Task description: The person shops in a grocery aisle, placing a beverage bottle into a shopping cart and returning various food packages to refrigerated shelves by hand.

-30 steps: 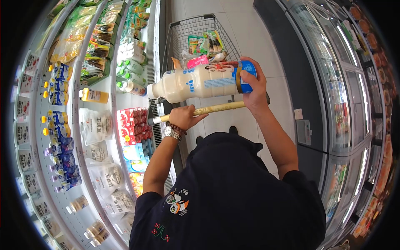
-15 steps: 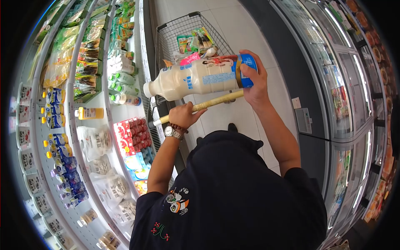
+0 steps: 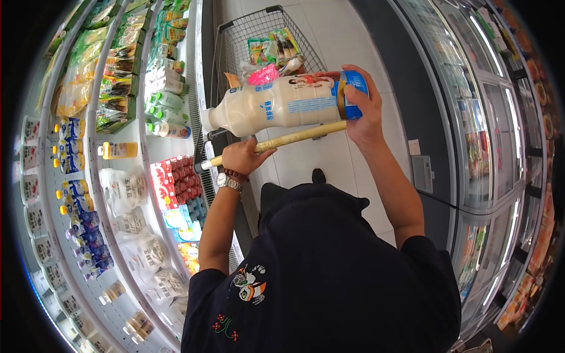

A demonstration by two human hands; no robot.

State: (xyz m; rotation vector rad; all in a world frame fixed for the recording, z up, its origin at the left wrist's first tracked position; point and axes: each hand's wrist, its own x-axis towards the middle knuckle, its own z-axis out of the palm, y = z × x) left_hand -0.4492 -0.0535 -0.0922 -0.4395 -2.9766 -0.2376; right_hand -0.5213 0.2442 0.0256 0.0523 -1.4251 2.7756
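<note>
A large, milky-white plastic bottle with a blue label lies sideways in the air above the cart handle. My right hand grips it round the blue-labelled end, fingers behind and thumb in front. Its capped end points left, towards the shelves. My left hand, with a watch and beads at the wrist, is closed round the yellow handle of the shopping cart. Inside the wire basket are green packets, a bright pink item and other goods partly covered by the bottle.
Chilled shelves run along the left with small bottles, red packs and white bags. Glass-fronted freezers line the right side. Pale floor tiles lie between them.
The cart handle and my left hand have shifted a little to the left in view. The shelf goods have slid slightly left too. The bottle stays in my right hand, nearly level.
</note>
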